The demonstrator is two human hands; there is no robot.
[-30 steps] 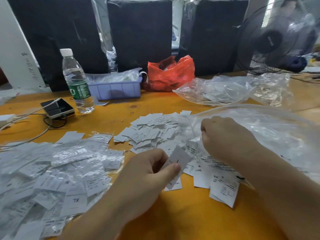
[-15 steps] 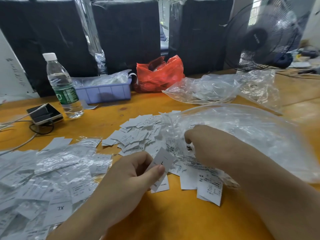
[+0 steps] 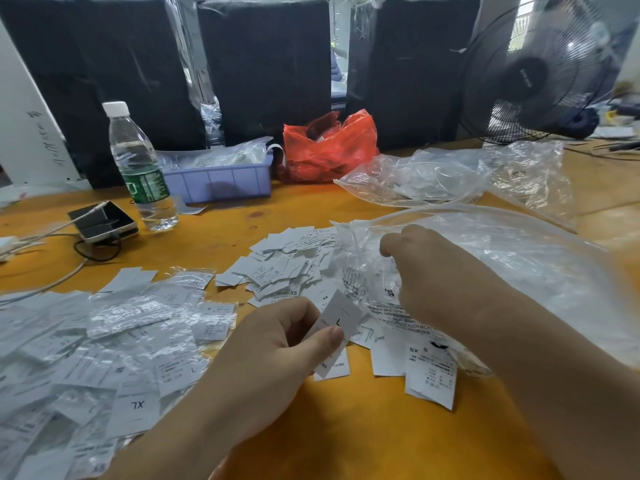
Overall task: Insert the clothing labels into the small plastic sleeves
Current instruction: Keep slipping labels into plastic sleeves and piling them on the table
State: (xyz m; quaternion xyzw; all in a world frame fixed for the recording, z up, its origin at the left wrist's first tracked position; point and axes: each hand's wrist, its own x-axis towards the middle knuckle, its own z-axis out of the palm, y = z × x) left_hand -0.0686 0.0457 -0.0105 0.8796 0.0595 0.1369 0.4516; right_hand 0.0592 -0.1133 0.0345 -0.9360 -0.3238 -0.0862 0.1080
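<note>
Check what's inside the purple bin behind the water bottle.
The purple bin holds crumpled clear plastic, apparently bags or sleeves, heaped above its rim with a white strip curling off the right end. Whatever lies beneath that plastic is hidden by the bin's opaque wall.

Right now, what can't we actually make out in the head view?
- Right hand: fingertips curl away from the camera into the clear plastic bag; whether it grips a sleeve cannot be told.
- Label pinched by the left hand: only "L" is readable; the thumb covers its lower part.
- Sleeved labels pile: cut off by the left edge; glare hides most print.
- Red bag: contents hidden by crumpled plastic.
</note>
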